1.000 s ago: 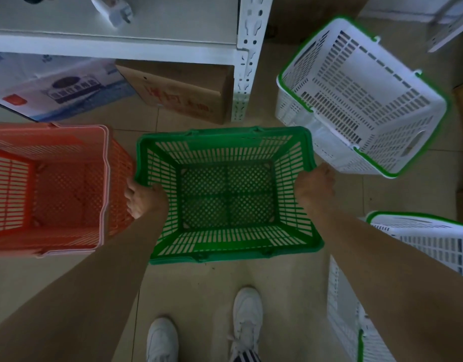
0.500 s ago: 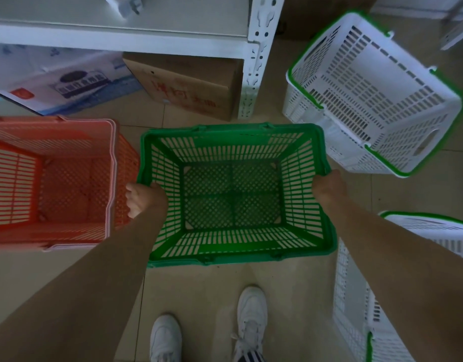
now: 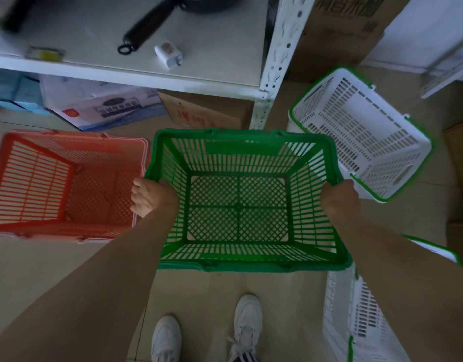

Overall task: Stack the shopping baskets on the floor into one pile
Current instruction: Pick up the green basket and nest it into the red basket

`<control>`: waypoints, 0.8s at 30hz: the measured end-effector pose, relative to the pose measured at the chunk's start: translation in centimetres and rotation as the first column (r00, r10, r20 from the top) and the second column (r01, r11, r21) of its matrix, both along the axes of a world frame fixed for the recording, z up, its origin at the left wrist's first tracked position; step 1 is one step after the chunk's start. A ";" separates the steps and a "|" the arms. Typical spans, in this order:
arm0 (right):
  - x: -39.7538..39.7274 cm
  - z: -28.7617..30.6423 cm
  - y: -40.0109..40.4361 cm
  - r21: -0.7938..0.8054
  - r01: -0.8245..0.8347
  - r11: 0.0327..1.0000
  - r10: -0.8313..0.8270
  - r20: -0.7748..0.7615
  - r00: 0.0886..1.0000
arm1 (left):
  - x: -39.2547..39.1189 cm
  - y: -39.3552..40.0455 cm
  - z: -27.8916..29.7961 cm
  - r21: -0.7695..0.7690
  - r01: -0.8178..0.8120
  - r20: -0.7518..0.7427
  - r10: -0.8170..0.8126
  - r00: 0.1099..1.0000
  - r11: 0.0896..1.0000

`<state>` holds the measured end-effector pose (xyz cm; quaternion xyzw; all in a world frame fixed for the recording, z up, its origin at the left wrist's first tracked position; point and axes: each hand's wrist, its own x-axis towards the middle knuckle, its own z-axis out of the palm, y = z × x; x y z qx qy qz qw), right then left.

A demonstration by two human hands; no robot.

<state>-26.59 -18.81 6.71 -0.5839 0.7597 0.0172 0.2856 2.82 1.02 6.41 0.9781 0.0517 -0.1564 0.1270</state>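
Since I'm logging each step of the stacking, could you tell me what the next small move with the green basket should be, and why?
Probably carry the green basket sideways to the left until it hangs over the red basket, then lower it in. The left hand and right hand grip its two side rims, the red basket sits upright and open right beside it, and it looks empty.

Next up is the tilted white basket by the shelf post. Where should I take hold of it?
Probably by the green-trimmed rim of the white basket, one hand on each short end, coming from above and its open side. It lies tipped with the mouth facing the camera, and an oval hand slot shows in the nearer right end wall.
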 end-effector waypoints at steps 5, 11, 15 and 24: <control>0.9 4.7 0.1 -0.099 -0.078 0.992 0.078 -0.001 0.997 | 1.7 0.4 4.8 -0.016 0.035 0.093 -0.033 0.995 0.999; 2.6 9.2 0.6 -0.192 -0.117 0.974 0.106 -0.065 0.992 | 3.2 0.9 9.7 -0.035 0.034 0.169 -0.027 0.985 0.999; 5.1 11.5 1.5 -0.226 -0.130 0.965 0.116 -0.077 0.990 | 4.5 2.1 11.9 -0.028 -0.015 0.186 0.020 0.982 0.999; 11.8 13.5 4.7 -0.220 -0.262 0.940 0.267 -0.003 0.964 | 9.5 8.1 12.8 -0.065 -0.145 0.173 0.154 0.973 0.987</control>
